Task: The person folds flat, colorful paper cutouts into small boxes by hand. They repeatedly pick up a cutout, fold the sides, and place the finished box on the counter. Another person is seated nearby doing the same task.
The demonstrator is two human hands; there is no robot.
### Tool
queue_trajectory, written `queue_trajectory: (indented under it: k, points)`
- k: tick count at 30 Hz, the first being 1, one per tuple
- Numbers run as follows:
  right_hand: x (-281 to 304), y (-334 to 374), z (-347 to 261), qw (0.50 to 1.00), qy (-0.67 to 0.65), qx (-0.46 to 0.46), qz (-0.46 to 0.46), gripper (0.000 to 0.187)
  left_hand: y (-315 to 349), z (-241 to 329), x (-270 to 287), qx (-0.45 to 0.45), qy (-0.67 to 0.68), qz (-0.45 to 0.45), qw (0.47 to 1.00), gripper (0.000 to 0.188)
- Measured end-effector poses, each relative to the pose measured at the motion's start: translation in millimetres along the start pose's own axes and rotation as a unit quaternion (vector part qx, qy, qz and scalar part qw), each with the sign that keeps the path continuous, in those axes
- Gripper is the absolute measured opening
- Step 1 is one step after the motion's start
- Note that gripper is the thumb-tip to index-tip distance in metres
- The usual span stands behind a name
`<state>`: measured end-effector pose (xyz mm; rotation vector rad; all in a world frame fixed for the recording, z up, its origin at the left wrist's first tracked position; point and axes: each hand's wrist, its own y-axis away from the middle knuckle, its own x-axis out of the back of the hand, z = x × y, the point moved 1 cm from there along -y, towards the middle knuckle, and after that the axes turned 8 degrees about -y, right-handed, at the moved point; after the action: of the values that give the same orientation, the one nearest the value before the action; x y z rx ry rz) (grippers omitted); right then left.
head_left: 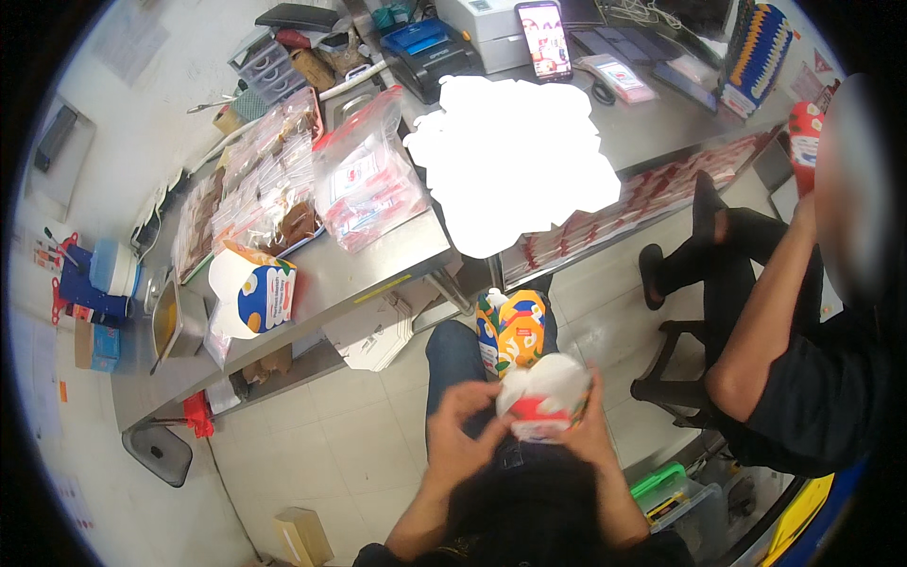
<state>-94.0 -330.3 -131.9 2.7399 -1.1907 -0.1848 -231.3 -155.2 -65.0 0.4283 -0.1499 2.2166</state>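
Observation:
Above my lap I hold a small white and red folding paper food carton (543, 402), slightly blurred. Around its right side wraps my right hand (590, 430). At its left edge is my left hand (465, 430), fingers and thumb bent against the carton wall. Between my thighs, just beyond, stand colourful cartons in orange and blue (518, 326). On the near corner of the steel table to the left sits a white and blue carton with open flaps (260, 293).
The steel table (402, 274) carries bagged packets (364, 184), trays of wrapped food (274, 180), a printer (425, 52) and a propped phone (545, 42). A blank white patch (515, 161) hides part of it. At right, a seated person (756, 350) holds a red carton (805, 142).

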Motion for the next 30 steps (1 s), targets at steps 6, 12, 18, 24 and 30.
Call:
queue_trajectory:
  k: [6, 12, 18, 24, 30]
  points:
    - [37.6, -10.9, 28.6, 0.977, -0.173, -0.043, 0.115, 0.116, -70.2, -117.3, -15.6, 0.091, -0.358, 0.036, 0.929, 0.117]
    - [38.4, 8.4, 27.9, 0.982, -0.141, -0.006, 0.127, 0.123, -102.0, -121.3, -46.3, 0.127, -0.425, -0.101, 0.89, 0.135]
    - [55.7, 23.2, 48.7, 0.999, -0.022, 0.029, 0.036, 0.124, -107.0, -120.0, -71.5, -0.051, -0.157, -0.143, 0.976, 0.105]
    - [54.5, 21.2, 3.1, 0.952, 0.269, 0.143, 0.026, 0.103, -97.2, -113.4, -110.9, -0.036, -0.163, -0.008, 0.986, 0.095]
    - [60.9, 30.6, -6.1, 0.963, 0.251, 0.095, -0.003, 0.082, -73.4, -160.0, -109.5, 0.065, 0.161, 0.018, 0.985, 0.094]
